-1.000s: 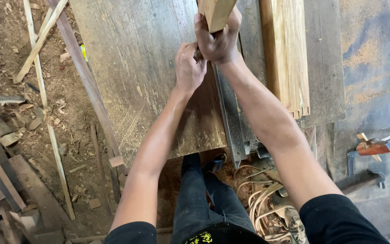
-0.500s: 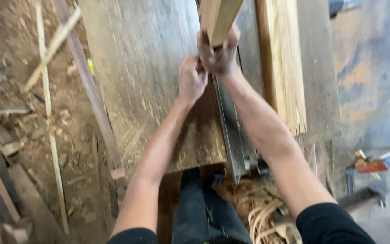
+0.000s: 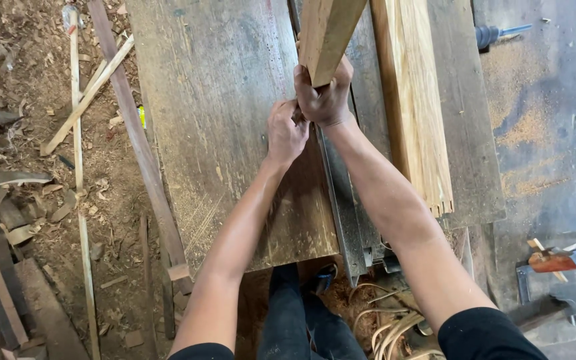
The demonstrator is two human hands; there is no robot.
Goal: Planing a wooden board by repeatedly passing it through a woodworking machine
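A light wooden plank (image 3: pixel 328 30) runs away from me along the middle of a worn wooden saw table (image 3: pixel 221 120). My right hand (image 3: pixel 325 97) grips the plank's near end. My left hand (image 3: pixel 286 132) sits just left of it, fingers curled at the plank's lower edge. Both forearms stretch forward over the table. A metal rail (image 3: pixel 348 213) runs under the plank towards me.
A pale rough board (image 3: pixel 415 107) lies right of the rail as a fence. A hammer (image 3: pixel 558 259) rests on the grey floor at right, a drill bit (image 3: pixel 498 33) at top right. Wood scraps and thin strips (image 3: pixel 78 153) litter the dirt at left. Shavings (image 3: pixel 381 313) lie near my legs.
Both hands have stayed closed around the plank's end while the view moved closer and shifted slightly. The plank looks pushed a little further forward.
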